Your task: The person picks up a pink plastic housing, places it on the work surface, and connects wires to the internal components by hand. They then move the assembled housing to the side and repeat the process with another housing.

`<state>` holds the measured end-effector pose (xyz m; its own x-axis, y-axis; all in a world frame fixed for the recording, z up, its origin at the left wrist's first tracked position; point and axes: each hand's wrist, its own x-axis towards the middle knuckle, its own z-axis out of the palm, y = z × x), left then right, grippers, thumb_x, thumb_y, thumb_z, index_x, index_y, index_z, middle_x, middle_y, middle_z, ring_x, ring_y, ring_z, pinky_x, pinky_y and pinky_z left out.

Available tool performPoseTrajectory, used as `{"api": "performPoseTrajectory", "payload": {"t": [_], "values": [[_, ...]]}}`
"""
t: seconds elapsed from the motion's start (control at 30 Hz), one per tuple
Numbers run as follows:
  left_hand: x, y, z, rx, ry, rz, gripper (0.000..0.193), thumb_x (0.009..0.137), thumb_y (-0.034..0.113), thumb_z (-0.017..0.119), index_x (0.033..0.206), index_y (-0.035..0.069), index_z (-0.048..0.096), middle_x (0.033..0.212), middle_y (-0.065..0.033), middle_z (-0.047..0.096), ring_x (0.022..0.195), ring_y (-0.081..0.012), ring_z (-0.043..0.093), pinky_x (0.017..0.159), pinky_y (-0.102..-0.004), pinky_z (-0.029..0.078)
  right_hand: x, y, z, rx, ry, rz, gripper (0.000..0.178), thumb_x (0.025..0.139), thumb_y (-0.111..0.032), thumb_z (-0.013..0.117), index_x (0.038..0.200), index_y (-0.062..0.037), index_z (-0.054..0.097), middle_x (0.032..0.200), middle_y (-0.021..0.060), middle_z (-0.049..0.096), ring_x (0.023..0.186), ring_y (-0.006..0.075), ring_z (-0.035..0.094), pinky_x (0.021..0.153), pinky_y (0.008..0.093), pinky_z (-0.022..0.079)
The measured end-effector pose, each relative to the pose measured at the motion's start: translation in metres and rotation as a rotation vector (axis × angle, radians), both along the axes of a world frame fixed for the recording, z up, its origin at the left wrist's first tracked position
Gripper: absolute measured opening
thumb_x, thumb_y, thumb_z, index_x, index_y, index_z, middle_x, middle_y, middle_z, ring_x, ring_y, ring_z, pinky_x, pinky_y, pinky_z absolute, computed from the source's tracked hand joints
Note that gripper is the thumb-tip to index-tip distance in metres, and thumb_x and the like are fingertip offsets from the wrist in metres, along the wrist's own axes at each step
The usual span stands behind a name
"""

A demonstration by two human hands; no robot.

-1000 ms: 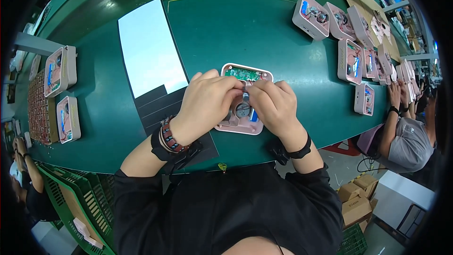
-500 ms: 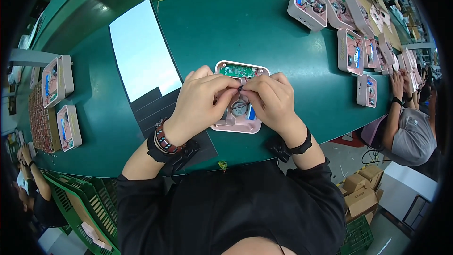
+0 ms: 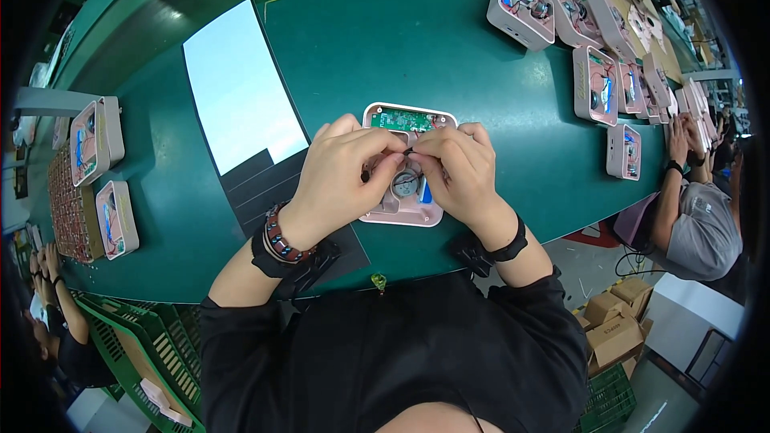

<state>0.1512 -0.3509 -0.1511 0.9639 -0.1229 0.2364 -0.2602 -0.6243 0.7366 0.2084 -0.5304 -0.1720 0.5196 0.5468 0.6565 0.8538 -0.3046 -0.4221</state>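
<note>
A pale pink plastic housing (image 3: 413, 217) lies open on the green table in front of me. Inside it are a green circuit board (image 3: 401, 120) along the far side, a round silver part (image 3: 406, 184) with thin wires, and a blue block (image 3: 426, 192) at the right. Over the housing's middle, my left hand (image 3: 341, 168) and my right hand (image 3: 459, 167) meet, fingertips pinched together. Between them is a small black piece (image 3: 409, 151), mostly covered by the fingers, near red and black wires. Whether it wraps round a wire I cannot tell.
Left of my hands lies a white backing sheet (image 3: 241, 84) with black strips (image 3: 261, 184). Similar housings stand at the far right (image 3: 521, 12) and the left (image 3: 118, 219), beside a box of small parts (image 3: 68, 204). Co-workers sit at both sides; a green crate (image 3: 140, 337) is lower left.
Both hands stay over the housing, still pinching the small black piece. Only slight finger movement shows, and the whole view has shifted a little.
</note>
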Motion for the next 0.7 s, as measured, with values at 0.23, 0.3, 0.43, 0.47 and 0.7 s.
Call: {"api": "performPoseTrajectory", "payload": {"t": [0.23,0.3,0.43,0.47,0.7], "values": [[0.0017,0.0003,-0.0002,0.029,-0.024,-0.022,0.007,0.078,0.007,0.066,0.085,0.008,0.067,0.07,-0.0006,0.061,0.07,-0.0179,0.05,0.07,-0.0303,0.037,0.0006,0.0004,0.001,0.007,-0.009,-0.004,0.019,0.072,0.0,0.071,0.081,-0.0088,0.056,0.078,0.001,0.065,0.064,0.017,0.058,0.063,0.0302,0.035],[0.0022,0.0003,0.0003,0.041,-0.038,-0.034,0.006,0.078,0.008,0.066,0.084,0.008,0.066,0.07,-0.0002,0.061,0.071,-0.018,0.05,0.07,-0.0305,0.037,0.0003,-0.0001,0.002,-0.029,-0.026,-0.026,0.019,0.072,-0.001,0.071,0.081,-0.009,0.056,0.078,0.0004,0.065,0.063,0.0166,0.058,0.063,0.03,0.034],[0.0026,0.0011,0.0,0.034,-0.038,-0.064,0.006,0.077,0.01,0.068,0.082,0.009,0.065,0.07,0.0006,0.061,0.071,-0.0182,0.049,0.07,-0.0306,0.036,-0.0013,0.0006,0.0066,-0.083,-0.042,-0.064,0.021,0.072,0.0,0.071,0.084,-0.0095,0.057,0.079,-0.0006,0.066,0.063,0.0156,0.057,0.064,0.0301,0.033],[0.0027,0.0007,-0.0004,0.035,-0.039,-0.064,0.006,0.077,0.01,0.068,0.082,0.009,0.065,0.07,0.0006,0.061,0.071,-0.0182,0.049,0.07,-0.0306,0.036,-0.0018,0.0008,0.0073,-0.101,-0.045,-0.077,0.022,0.072,0.0,0.071,0.086,-0.0097,0.057,0.08,-0.0009,0.066,0.063,0.0152,0.057,0.064,0.0301,0.033],[0.0014,-0.0028,-0.0032,0.105,-0.141,0.004,0.008,0.074,0.012,0.072,0.08,0.012,0.066,0.066,0.0028,0.06,0.071,-0.0168,0.049,0.066,-0.0315,0.033,-0.0021,-0.0046,0.0009,-0.018,0.137,-0.014,0.031,0.073,0.001,0.071,0.097,-0.0106,0.056,0.081,-0.0026,0.066,0.061,0.0129,0.056,0.067,0.0316,0.031]]}}
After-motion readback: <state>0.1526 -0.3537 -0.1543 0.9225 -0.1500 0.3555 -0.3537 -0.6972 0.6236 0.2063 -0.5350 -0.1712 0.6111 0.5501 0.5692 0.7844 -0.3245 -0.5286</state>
